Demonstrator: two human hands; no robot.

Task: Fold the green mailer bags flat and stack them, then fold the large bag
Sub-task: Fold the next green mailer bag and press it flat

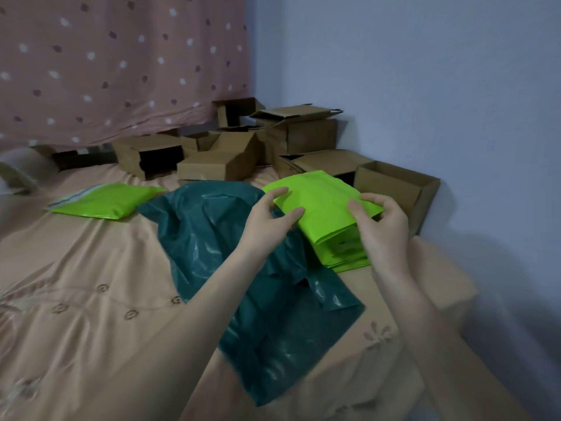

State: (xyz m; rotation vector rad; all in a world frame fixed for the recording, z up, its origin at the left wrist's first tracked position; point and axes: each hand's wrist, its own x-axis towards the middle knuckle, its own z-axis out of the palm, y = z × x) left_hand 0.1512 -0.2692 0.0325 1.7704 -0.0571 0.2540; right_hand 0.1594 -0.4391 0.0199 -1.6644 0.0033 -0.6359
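Squarely between both hands, mailer bag (321,205)

Stack of lime mailers (340,253) partly behind right hand (383,227) (count unclear), curtain (121,65) cropped at top

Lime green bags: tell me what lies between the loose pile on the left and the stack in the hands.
In the head view, the crumpled dark green large bag spreads over the bedsheet between the loose lime bags and the held stack.

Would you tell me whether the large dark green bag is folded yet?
Not yet: the large dark green bag lies spread and crumpled across the bed.
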